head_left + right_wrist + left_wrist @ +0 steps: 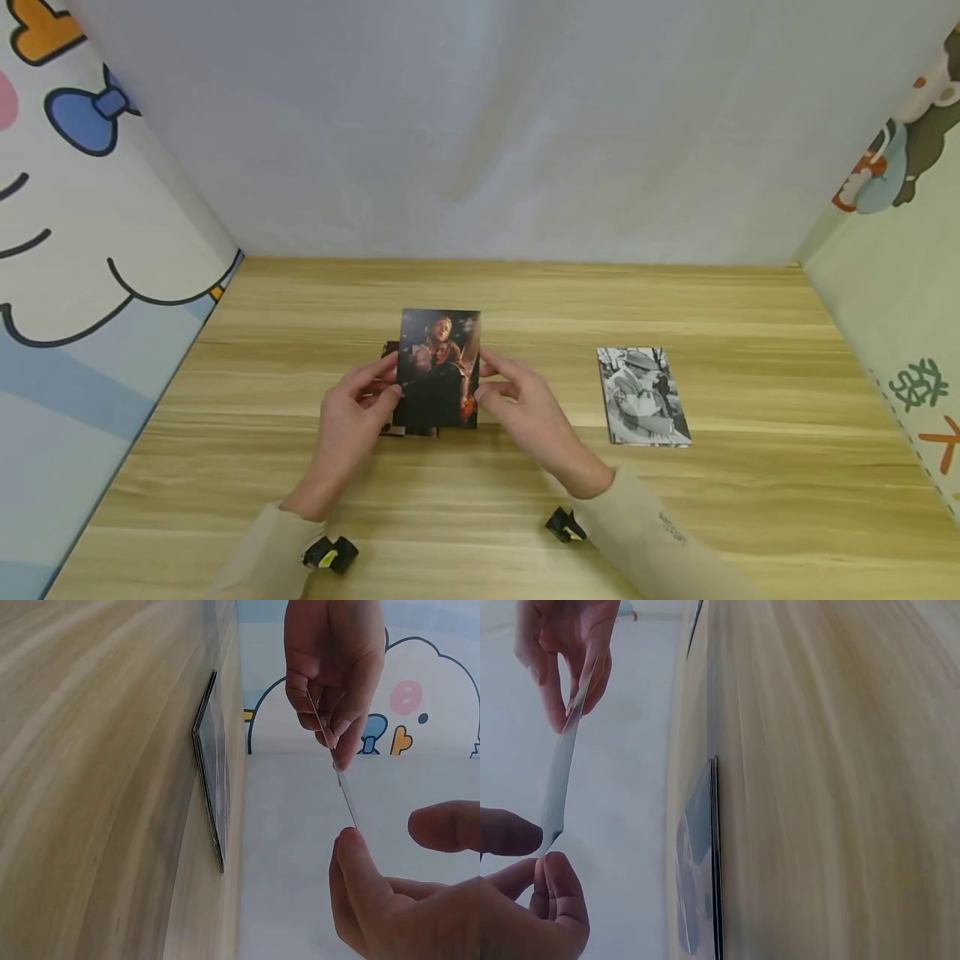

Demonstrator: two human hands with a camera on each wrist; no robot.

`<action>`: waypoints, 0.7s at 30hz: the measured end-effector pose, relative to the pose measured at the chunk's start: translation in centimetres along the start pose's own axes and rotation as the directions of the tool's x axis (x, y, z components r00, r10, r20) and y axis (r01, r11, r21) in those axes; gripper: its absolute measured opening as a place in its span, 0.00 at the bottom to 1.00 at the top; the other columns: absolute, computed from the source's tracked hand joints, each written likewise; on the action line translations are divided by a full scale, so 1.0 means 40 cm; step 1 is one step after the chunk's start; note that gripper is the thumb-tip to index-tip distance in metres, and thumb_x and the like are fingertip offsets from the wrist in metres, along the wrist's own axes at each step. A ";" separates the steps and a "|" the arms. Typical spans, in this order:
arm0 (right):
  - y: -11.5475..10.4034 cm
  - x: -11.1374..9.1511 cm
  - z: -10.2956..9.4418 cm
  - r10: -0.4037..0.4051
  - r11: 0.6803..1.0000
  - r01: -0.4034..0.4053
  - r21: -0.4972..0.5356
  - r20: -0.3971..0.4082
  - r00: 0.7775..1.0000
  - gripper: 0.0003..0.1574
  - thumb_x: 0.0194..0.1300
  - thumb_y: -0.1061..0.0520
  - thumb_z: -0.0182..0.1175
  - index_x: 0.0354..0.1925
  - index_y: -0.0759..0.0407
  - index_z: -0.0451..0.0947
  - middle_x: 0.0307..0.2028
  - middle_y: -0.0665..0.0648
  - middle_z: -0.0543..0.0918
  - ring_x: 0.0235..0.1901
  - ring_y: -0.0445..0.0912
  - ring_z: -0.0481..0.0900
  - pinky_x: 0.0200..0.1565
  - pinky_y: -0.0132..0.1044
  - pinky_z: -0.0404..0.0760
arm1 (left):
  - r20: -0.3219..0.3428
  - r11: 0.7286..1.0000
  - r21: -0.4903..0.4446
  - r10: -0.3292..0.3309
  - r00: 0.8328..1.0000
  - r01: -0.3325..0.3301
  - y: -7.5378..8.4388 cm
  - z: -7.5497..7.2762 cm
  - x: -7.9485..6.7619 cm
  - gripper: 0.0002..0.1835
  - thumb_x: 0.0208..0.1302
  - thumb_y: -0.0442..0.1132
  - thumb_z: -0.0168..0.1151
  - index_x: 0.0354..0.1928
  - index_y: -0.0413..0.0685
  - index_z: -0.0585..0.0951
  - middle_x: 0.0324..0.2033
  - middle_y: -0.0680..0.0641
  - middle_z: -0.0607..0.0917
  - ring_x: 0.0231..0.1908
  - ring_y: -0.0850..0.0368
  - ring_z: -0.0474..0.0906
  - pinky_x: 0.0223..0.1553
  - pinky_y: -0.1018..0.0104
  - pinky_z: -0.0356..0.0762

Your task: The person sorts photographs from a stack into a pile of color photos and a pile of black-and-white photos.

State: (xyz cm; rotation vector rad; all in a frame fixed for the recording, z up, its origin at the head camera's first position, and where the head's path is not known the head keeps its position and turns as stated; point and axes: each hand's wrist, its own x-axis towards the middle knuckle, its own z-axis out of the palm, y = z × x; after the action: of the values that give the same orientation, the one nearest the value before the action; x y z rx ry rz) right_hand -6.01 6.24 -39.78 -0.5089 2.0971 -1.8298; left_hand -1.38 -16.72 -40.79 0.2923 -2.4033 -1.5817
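Observation:
A dark photo card [438,371] with two warmly lit figures is held up between both hands. My left hand [356,421] pinches its left edge between thumb and fingers. At the right edge, the fingers of my right hand [528,417] touch the card, while the thumb [446,825] stands apart from it in the right wrist view. Below the raised card lies a thin pile of photo cards [694,885], mostly covered by it in the head view.
To the right, a black-and-white photo card [645,396] lies on the wooden table [487,533]. A pale wall [510,133] rises behind the table, with cartoon-printed panels at left and right. Small black devices [566,525] sit at both wrists.

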 end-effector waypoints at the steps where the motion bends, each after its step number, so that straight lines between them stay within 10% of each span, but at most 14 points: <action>1: -0.001 0.001 0.005 0.002 1.000 -0.002 0.009 0.005 1.000 0.38 0.72 0.63 0.57 0.77 0.68 0.61 0.59 0.67 0.74 0.56 0.60 0.81 0.53 0.51 0.84 | 0.002 1.000 0.008 -0.007 1.000 0.007 -0.002 -0.004 0.000 0.23 0.67 0.25 0.63 0.64 0.40 0.82 0.46 0.38 0.84 0.43 0.57 0.80 0.42 0.81 0.78; 10: -0.003 0.015 0.040 0.006 1.000 -0.006 0.003 0.050 0.999 0.39 0.72 0.64 0.56 0.78 0.64 0.60 0.60 0.66 0.72 0.59 0.60 0.79 0.52 0.45 0.85 | 0.029 0.996 0.060 -0.067 0.997 0.066 -0.013 -0.035 0.001 0.25 0.68 0.28 0.63 0.67 0.38 0.79 0.50 0.37 0.82 0.49 0.46 0.82 0.44 0.84 0.76; 21: -0.004 0.030 0.079 -0.014 1.000 0.015 -0.004 0.116 0.993 0.41 0.72 0.64 0.57 0.79 0.66 0.57 0.60 0.68 0.70 0.62 0.62 0.78 0.54 0.41 0.85 | -0.016 0.996 0.044 -0.079 0.997 0.080 -0.029 -0.076 0.000 0.23 0.69 0.30 0.63 0.65 0.39 0.81 0.49 0.37 0.83 0.39 0.71 0.79 0.42 0.83 0.77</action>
State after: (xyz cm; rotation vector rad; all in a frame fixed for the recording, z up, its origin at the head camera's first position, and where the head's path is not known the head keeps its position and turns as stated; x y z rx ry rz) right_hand -5.64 2.88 -40.07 -0.6183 2.0268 -1.7587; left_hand -0.39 -19.80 -40.71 0.4117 -2.4465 -1.5551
